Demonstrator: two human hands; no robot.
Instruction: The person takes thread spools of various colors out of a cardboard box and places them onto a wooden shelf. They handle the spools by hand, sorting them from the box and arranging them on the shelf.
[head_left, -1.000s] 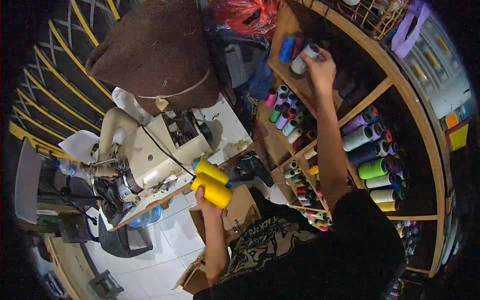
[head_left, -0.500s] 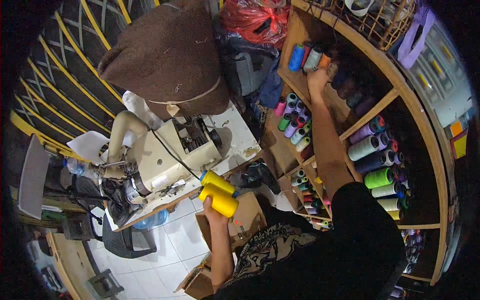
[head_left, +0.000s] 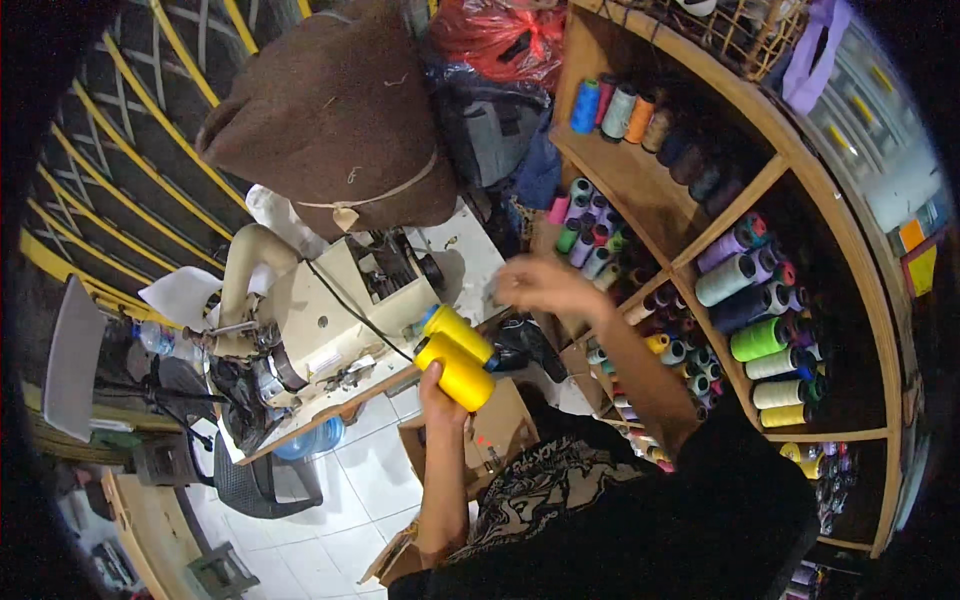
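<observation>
My left hand (head_left: 437, 397) is closed around a yellow thread cone (head_left: 455, 372). A second yellow thread cone (head_left: 463, 335) lies against it on the far side, held together with the first. My right hand (head_left: 545, 285) is in the air between the wooden shelf (head_left: 768, 192) and the sewing table, smeared by motion, so whether it holds anything cannot be made out. In the upper shelf compartment stands a row of cones, among them a blue cone (head_left: 585, 107), a grey cone (head_left: 618, 112) and an orange cone (head_left: 640, 118).
Left of my hands, a cream sewing machine (head_left: 335, 300) sits on a white-topped table (head_left: 468, 245). A large brown cloth-covered bundle (head_left: 330, 120) rises behind it. Below my hands is an open cardboard box (head_left: 518, 420). Many coloured cones, including a bright green cone (head_left: 760, 340), fill other compartments.
My right hand has left the row of cones in the upper compartment and come down and left. My left hand, with the yellow cones, has shifted slightly up and right.
</observation>
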